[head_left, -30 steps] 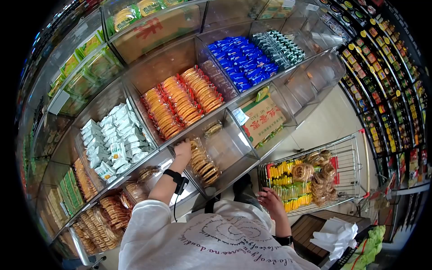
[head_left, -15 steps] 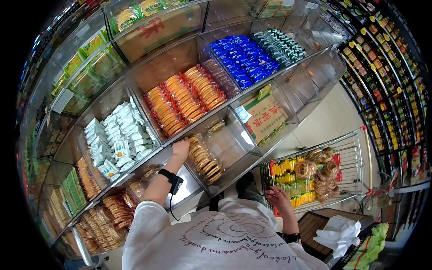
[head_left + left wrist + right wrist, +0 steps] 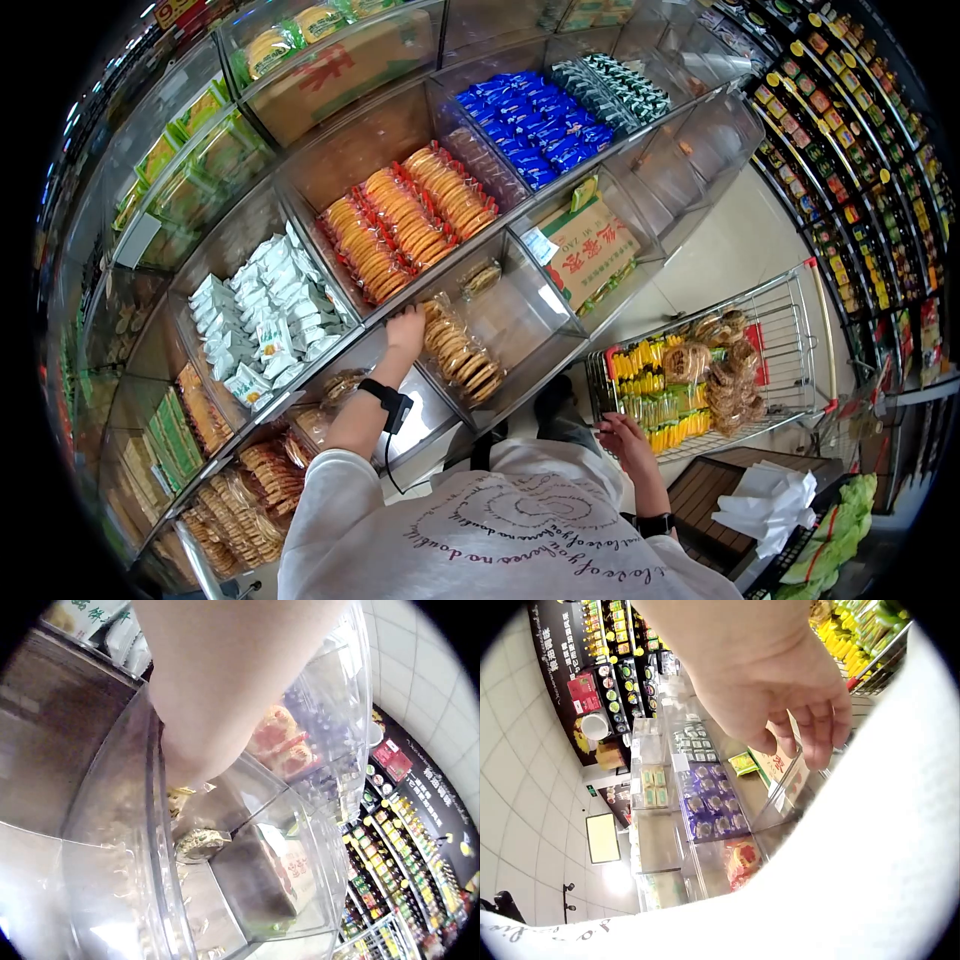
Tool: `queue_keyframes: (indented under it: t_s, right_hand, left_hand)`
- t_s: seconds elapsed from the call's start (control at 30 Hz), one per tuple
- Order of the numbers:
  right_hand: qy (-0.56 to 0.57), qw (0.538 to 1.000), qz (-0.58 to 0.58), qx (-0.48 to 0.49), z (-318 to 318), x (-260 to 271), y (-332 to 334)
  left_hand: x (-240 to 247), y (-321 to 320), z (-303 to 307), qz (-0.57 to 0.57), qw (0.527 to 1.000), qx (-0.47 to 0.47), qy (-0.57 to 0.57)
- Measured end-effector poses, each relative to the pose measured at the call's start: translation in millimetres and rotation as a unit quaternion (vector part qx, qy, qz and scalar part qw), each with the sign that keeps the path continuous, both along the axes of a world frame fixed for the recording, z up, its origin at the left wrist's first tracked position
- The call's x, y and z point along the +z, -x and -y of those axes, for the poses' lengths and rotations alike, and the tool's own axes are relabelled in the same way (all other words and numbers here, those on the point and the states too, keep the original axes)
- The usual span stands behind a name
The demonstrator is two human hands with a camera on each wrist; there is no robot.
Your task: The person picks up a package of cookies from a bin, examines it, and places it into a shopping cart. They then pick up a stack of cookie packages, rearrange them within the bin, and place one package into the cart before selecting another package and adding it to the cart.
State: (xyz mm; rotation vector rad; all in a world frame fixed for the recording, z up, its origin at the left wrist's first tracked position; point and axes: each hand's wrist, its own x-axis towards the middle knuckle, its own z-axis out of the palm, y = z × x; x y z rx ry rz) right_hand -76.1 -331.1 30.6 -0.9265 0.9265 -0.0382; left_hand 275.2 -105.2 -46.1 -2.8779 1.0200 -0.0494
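Observation:
My left hand (image 3: 405,328) reaches into a clear bin (image 3: 528,325), right at the far end of a row of packaged round cookies (image 3: 462,350). Its fingertips are hidden, so I cannot tell whether they pinch a packet. In the left wrist view, the corner of a wrapped packet (image 3: 180,799) shows just below the hand (image 3: 202,742). A separate cookie packet (image 3: 480,278) lies farther back in the same bin. My right hand (image 3: 625,437) hangs beside the cart with loosely bent fingers and nothing in them.
At the right stands a shopping cart (image 3: 790,400) holding yellow packs (image 3: 650,430) and bagged brown cookies (image 3: 735,380). Higher bins hold white packets (image 3: 265,310), orange-brown cookies (image 3: 400,215) and blue packets (image 3: 535,125). A cardboard piece (image 3: 595,255) lies in the neighbouring bin.
The view shifts slightly. My left hand stays near the row's far end, and my right hand remains beside the cart, its fingers slightly more bent.

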Motion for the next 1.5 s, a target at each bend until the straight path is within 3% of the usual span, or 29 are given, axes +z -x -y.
queue_keyframes:
  t_s: [0.43,0.53,0.67,0.77,0.87,1.0,1.07,1.27,1.33,1.4,1.43,1.47,1.5]
  right_hand:
    - [0.017,0.999,-0.016,-0.022,-11,6,6]
    - [-0.031,0.999,0.006,-0.009,4,-11,22]
    - [-0.04,0.991,-0.044,-0.12,35,-31,54]
    - [-0.006,0.987,-0.096,-0.129,64,-68,96]
    - [0.005,0.974,-0.129,-0.185,77,-78,116]
    - [-0.001,0.963,-0.156,-0.22,87,-85,121]
    - [0.037,0.964,-0.184,-0.187,95,-94,116]
    - [0.122,0.96,-0.227,-0.109,143,-113,102]
    - [0.198,0.934,-0.29,-0.07,168,-124,99]
    - [0.242,0.918,-0.295,-0.106,193,-138,100]
    - [0.293,0.903,-0.308,-0.068,213,-160,108]
    - [0.341,0.883,-0.32,-0.029,227,-175,112]
    - [0.357,0.866,-0.351,0.001,234,-161,105]
  left_hand:
    - [18,-6,10,-0.119,0.991,0.035,-0.058]
    - [12,-6,6,-0.137,0.988,0.056,-0.048]
    - [37,19,3,-0.116,0.993,0.02,-0.005]
    - [48,43,-3,-0.209,0.977,-0.039,0.012]
    - [41,66,-8,-0.241,0.967,-0.051,0.058]
    - [18,72,-6,-0.187,0.978,-0.091,0.002]
    - [11,66,2,-0.228,0.97,-0.046,-0.067]
    - [-18,48,32,-0.211,0.97,0.095,-0.069]
    - [-38,38,31,-0.198,0.973,0.111,-0.03]
    - [-59,22,27,-0.227,0.964,0.129,0.042]
    - [-66,11,25,-0.295,0.939,0.169,0.06]
    - [-69,9,28,-0.293,0.939,0.17,0.058]
    - [-71,6,28,-0.306,0.933,0.181,0.05]
